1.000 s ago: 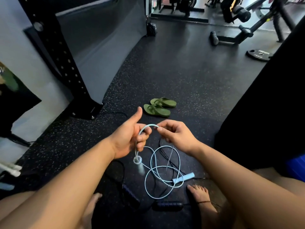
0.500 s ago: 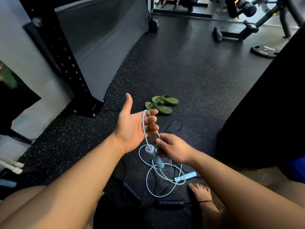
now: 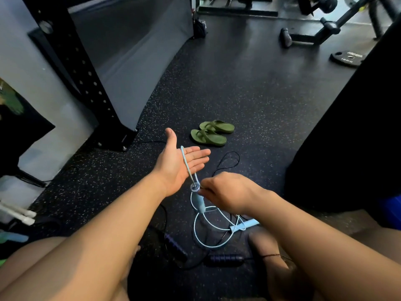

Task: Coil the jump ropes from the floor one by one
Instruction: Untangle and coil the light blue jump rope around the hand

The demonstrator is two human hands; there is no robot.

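Coiling blue rope over flat, spread left hand; pinching it beside handle with right hand. Next: wrap another turn, drawing slack off floor.

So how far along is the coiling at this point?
Done: nothing that shows; no coiled rope is in view. In hand: the light blue rope, one strand draped over the open left hand, the right hand pinching it at its raised handle, the rest in loose loops on the floor. Left: winding those loops, then the black rope, untouched.
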